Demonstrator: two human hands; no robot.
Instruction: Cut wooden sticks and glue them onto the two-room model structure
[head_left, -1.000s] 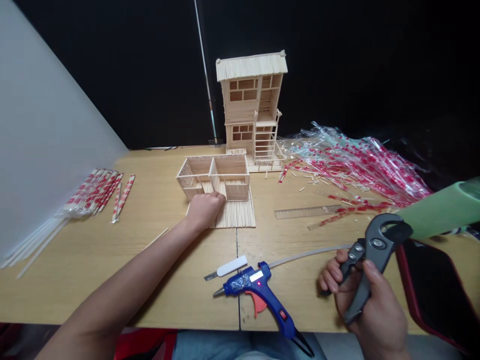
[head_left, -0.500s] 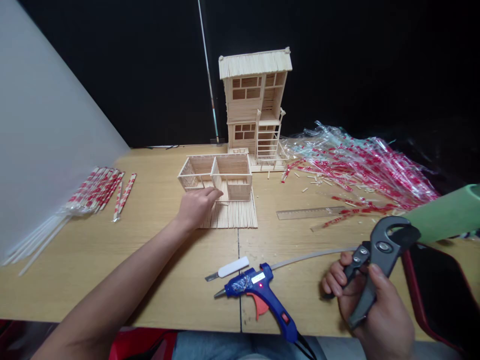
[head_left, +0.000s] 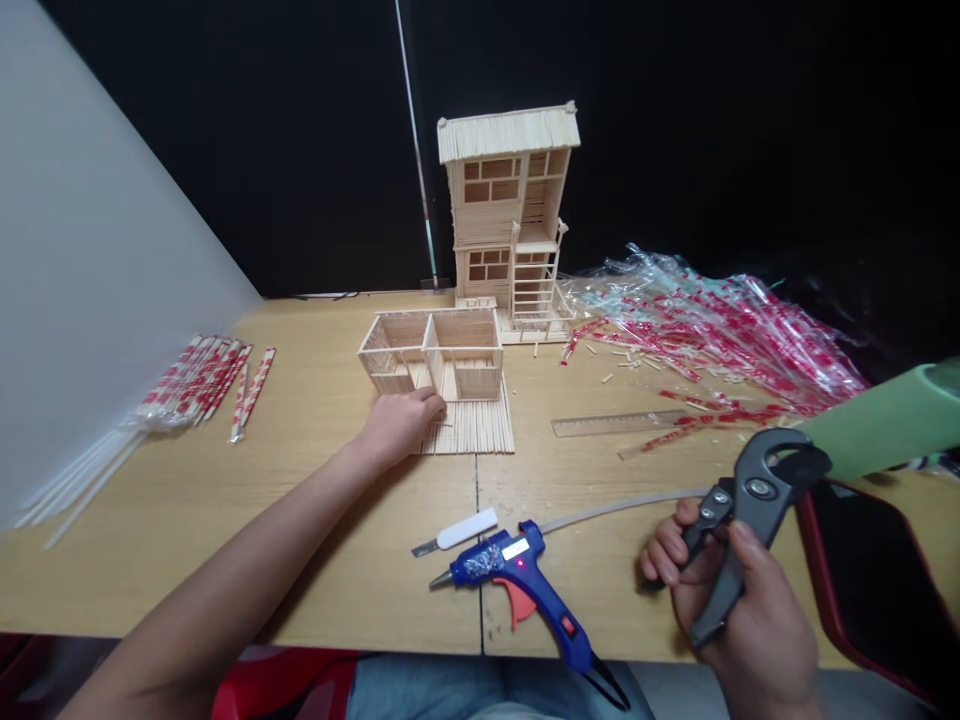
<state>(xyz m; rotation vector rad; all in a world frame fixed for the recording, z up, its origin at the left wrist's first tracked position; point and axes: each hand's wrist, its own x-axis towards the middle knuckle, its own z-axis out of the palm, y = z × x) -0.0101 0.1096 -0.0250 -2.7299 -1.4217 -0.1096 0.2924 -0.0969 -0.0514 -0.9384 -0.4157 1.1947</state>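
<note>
My left hand [head_left: 401, 425] is closed in a pinch over the stick floor in front of the low, roofless model house [head_left: 480, 382]. A short wooden stick [head_left: 444, 424] pokes out from under its fingertips, which hide most of it. On the right, my right hand [head_left: 739, 590] is wrapped round the handles of grey hand pruners [head_left: 757, 490], raised above the table with nothing visible in the jaws. Between my hands lie a blue glue gun [head_left: 517, 565] with a red trigger and a glowing light, and a white craft knife [head_left: 466, 529] with its blade out.
Behind stands a two-storey stick house [head_left: 491, 225]. Plastic wrappers [head_left: 720, 320] and stick offcuts are heaped at right, near a clear ruler [head_left: 615, 425], a green cylinder [head_left: 885, 420] and a phone [head_left: 877, 570]. Wrapped chopsticks [head_left: 199, 375] and white glue sticks [head_left: 82, 480] lie left.
My left hand has moved down from the front wall opening, nearer the floor of the low house, with the stick end at its fingertips. My right hand keeps its grip on the pruners.
</note>
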